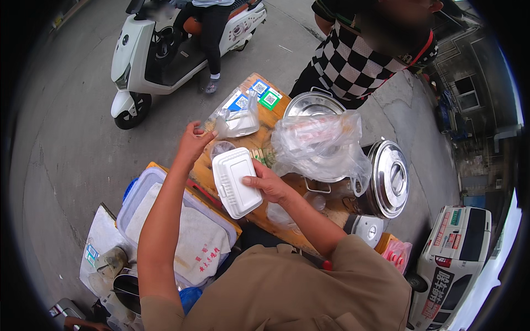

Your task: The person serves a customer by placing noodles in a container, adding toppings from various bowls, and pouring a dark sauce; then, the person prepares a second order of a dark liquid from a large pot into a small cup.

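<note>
My right hand (267, 182) grips a closed white foam takeaway box (238, 184), thumb on its lid. To its upper left, my left hand (193, 144) is raised with its fingers apart. The left thumb tip is close to a clear plastic bag (251, 105) around another white foam box (241, 123); whether they touch is hard to tell. That bagged box sits on the wooden tabletop (275, 117). A clear plastic cup or bowl (221, 148) is partly hidden behind the held box.
Plastic bags (319, 145) cover a metal pot beside a lidded steel pot (389, 180). Printed code cards (270, 99) lie at the far edge. A cloth-covered plastic tub (178, 227) is at left. A person in a checkered shirt (348, 58) and a rider's scooter (165, 70) are close by.
</note>
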Motion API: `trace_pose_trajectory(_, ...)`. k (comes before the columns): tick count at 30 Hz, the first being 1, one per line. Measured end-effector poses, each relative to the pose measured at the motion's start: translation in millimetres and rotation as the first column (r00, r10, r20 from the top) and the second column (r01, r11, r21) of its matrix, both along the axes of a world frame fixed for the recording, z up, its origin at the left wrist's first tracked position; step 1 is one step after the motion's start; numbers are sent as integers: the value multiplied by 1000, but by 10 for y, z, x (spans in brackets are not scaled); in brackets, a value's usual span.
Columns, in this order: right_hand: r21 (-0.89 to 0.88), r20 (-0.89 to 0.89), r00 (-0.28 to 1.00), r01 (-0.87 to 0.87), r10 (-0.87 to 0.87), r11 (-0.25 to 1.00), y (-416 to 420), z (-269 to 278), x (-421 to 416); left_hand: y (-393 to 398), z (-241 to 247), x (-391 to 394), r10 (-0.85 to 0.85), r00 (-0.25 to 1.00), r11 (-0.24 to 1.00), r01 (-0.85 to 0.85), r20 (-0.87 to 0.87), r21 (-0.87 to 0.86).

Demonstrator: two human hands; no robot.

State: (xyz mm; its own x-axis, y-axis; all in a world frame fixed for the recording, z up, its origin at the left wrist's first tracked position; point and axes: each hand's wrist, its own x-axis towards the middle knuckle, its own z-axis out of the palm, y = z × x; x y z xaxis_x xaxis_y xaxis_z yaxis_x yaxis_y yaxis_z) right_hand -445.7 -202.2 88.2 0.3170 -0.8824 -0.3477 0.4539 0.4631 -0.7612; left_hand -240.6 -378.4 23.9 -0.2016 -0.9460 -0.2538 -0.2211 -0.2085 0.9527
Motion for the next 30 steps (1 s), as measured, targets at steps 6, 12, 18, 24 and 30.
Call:
trace_pose_trajectory(6, 19, 223, 934, 281, -278, 959, -596, 21, 40, -511, -433, -694, -10, 1000, 1000, 10, -3, 2)
trace_pose_trajectory(12, 114, 382, 819, 417, -428, 902, -1279, -482, 178, -636, -644, -823, 265, 632, 842, 216, -728, 494)
trace_pose_trajectory(18, 304, 292, 819, 409, -493, 860, -1681, -1270, 77, -647, -901, -612, 352, 739, 864, -22, -574, 503)
trace_pose_trajectory(24, 380, 77, 783, 549, -617, 744, -1553, -1384, -87, -592, -1072, -670, 398, 715, 864, -81, -575, 497)
trace_pose_trajectory(30, 196, -263, 625, 781, -735, 594, -1556, -1853, -303, -495, -929, -844, 302, 836, 911, -111, -459, 398)
